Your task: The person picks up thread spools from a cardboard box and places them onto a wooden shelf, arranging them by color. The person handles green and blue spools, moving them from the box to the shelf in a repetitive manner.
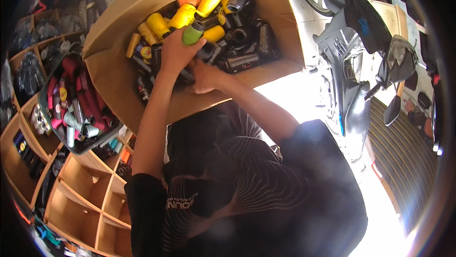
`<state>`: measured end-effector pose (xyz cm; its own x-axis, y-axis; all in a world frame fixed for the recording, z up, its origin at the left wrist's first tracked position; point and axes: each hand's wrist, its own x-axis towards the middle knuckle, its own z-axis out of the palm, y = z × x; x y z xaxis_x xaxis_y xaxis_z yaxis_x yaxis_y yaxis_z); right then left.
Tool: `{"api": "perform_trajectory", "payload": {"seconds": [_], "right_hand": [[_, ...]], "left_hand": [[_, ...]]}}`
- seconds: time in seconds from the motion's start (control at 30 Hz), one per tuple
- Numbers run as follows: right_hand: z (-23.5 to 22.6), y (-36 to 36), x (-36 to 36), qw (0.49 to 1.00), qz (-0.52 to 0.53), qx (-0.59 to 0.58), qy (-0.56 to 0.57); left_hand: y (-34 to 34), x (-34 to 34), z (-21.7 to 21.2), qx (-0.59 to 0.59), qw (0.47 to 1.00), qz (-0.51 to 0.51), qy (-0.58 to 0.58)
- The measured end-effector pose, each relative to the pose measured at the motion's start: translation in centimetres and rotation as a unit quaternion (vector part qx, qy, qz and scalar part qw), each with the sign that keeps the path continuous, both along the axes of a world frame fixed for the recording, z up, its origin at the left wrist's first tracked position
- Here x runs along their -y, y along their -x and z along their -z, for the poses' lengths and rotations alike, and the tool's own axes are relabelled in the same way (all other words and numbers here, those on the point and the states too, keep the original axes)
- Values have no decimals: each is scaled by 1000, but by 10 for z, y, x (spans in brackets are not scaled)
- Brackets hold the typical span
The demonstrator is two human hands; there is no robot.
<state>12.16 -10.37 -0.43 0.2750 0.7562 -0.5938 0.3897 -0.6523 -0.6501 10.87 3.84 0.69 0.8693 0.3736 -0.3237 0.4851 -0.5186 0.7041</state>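
Observation:
A large cardboard box (pixel 102 69) full of thread spools stands open in front of me. My left hand (pixel 175 53) is closed round a green thread spool (pixel 193 34) and holds it above the other spools. Just below and to the right, my right hand (pixel 209 77) is inside the box near its front wall, fingers curled. A dark spool (pixel 207 51) lies right beside its fingertips; what those fingers hold is hidden. Yellow spools (pixel 209 3) are heaped toward the far side, and black spools (pixel 242 62) fill the right part.
To the left, a dark bin (pixel 78 150) holds maroon, pink and pale spools. Wooden compartment shelving (pixel 97 181) runs along the left, with bagged items in some sections. A motorcycle (pixel 344 52) stands on the right, close to a ribbed dark surface (pixel 399 162).

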Motion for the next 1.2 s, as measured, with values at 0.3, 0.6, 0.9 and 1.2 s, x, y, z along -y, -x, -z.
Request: {"api": "perform_trajectory", "payload": {"seconds": [0.3, 0.6, 0.9, 1.2], "right_hand": [[13, -156, 74, 965, 182, 178, 71], [37, -158, 17, 950, 242, 172, -101], [54, -117, -93, 913, -206, 352, -19], [60, -192, 14, 860, -172, 478, 44]], "left_hand": [[9, -27, 32, -179, 967, 137, -114], [43, -12, 18, -143, 974, 110, -137], [67, 40, -16, -221, 957, 156, 103], [79, 14, -28, -97, 993, 51, 50]]}}
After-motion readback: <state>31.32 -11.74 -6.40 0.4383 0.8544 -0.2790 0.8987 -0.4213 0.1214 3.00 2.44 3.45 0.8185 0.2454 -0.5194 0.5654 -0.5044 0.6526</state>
